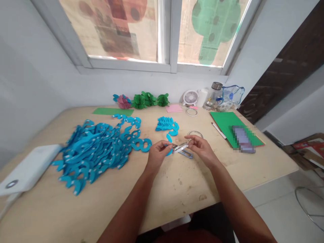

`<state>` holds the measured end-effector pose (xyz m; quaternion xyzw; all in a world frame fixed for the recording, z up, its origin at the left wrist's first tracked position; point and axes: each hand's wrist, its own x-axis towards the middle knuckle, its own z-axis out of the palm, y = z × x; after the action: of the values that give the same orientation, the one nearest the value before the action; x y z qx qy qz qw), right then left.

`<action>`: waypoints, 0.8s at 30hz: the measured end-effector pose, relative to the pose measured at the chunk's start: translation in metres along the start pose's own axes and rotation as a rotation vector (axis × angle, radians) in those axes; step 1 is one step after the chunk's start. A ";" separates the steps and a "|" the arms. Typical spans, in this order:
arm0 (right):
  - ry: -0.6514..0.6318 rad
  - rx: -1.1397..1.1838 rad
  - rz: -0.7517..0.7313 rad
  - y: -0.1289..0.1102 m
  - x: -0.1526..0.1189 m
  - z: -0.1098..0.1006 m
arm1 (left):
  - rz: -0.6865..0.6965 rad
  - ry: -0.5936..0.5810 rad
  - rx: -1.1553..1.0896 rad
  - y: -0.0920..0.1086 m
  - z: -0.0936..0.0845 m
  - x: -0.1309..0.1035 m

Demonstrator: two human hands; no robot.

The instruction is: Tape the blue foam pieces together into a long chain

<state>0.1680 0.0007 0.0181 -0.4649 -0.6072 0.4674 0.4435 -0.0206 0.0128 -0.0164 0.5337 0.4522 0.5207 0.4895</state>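
Observation:
A short, narrow white strip (181, 147) is stretched between my two hands above the table. My left hand (160, 151) pinches its left end, fingertips together. At its right end, the thumb and a finger of my right hand (200, 148) are closed on it. Just under the strip lies a grey-blue flat tool with a slotted handle (186, 154), partly hidden, like a utility knife. A curved blue paper piece (168, 153) sits by my left fingertips, and a second blue piece (169, 137) is a little beyond. A white tape ring (196, 134) rests behind my right hand.
A large heap of linked blue paper rings (96, 152) covers the left. A small blue stack (165, 124) lies ahead. Around are a white device (32, 165), green sheet (225, 123), phone (243, 138), pen (218, 130), fan (190, 98), bottle (215, 96) and paper flowers (148, 99).

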 end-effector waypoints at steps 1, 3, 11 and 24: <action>0.017 0.023 0.004 0.000 0.000 -0.001 | 0.005 0.029 0.055 -0.003 -0.003 0.002; 0.057 0.044 0.009 0.000 0.001 -0.002 | 0.060 0.097 0.286 -0.007 -0.009 0.005; 0.056 0.046 0.049 -0.008 0.001 0.007 | 0.336 0.076 0.452 0.007 -0.003 -0.001; -0.054 -0.176 -0.146 -0.037 0.008 0.015 | -0.236 -0.325 -0.239 0.017 0.011 -0.011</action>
<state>0.1464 0.0009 0.0530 -0.4439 -0.6900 0.3910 0.4171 -0.0105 -0.0006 -0.0005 0.4923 0.3620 0.4166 0.6731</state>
